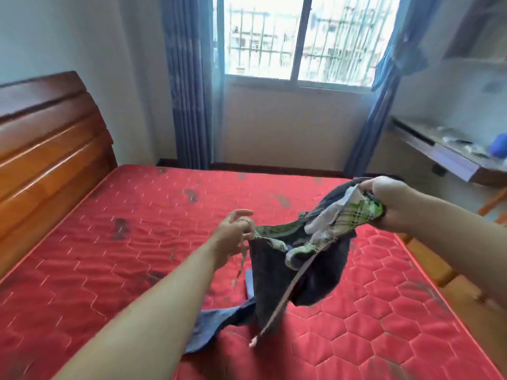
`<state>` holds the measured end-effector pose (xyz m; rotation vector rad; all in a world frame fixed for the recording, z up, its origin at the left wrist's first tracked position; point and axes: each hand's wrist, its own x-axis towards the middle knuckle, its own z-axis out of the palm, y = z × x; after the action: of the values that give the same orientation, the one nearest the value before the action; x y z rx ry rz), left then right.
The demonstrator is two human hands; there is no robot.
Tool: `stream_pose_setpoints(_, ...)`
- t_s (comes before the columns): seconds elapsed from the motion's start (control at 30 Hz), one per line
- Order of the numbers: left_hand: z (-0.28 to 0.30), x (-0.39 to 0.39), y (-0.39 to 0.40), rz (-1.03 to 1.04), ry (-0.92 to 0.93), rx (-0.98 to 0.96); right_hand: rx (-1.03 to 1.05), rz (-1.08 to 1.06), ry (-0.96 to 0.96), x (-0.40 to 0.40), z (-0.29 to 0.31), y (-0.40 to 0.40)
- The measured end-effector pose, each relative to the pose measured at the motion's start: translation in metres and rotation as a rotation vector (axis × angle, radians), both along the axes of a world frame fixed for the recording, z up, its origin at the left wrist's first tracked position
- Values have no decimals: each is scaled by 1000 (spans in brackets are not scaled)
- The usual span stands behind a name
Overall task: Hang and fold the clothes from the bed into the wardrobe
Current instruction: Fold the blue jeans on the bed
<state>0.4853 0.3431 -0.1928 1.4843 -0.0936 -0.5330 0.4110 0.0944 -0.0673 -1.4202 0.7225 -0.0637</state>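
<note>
I hold up a pair of dark shorts [310, 272] with a green plaid waistband lining and pale drawstrings, above the red mattress [115, 270]. My right hand [389, 204] grips one end of the waistband, bunched with a white pocket lining. My left hand [233, 234] pinches the other end of the waistband, a drawstring dangling below it. The shorts hang between both hands. A blue denim garment [219, 322] lies on the mattress under them, partly hidden. The wardrobe is not in view.
A wooden headboard [46, 138] stands at the left. Beyond the bed are a barred window [301, 37] and blue curtains [189, 86]. A wall-mounted desk [450, 157] with small items and a blue object sits at the right. Wooden floor runs along the bed's right side.
</note>
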Motion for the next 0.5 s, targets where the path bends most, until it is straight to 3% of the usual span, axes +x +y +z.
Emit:
stream_pose_setpoints(0.07, 12, -17, -15, -312, -143, 199, 17, 21, -45, -15, 16, -8)
stream_pose_setpoints(0.13, 7, -36, -38, -675, -348, 597, 47, 50, -128, -31, 35, -18)
stream_pose_setpoints(0.17, -1, -43, -51, -762, -505, 824, 57, 73, -164, -41, 46, -23)
stream_pose_setpoints(0.2, -11, -51, -62, -767, -633, 990, 68, 78, -183, -51, 55, -30)
stream_pose_setpoints(0.27, -28, -69, -82, -678, -737, 1125, 43, 98, -172, -75, 72, -42)
stream_pose_setpoints(0.33, -37, -81, -95, -639, -831, 1112, -273, 124, -107, -99, 84, -65)
stream_pose_setpoints(0.43, -23, -87, -95, -757, -739, 1093, -1130, 238, 134, -136, 94, -109)
stream_pose_setpoints(0.5, 1, -87, -91, -774, -769, 1217, -1252, 330, 323, -157, 92, -130)
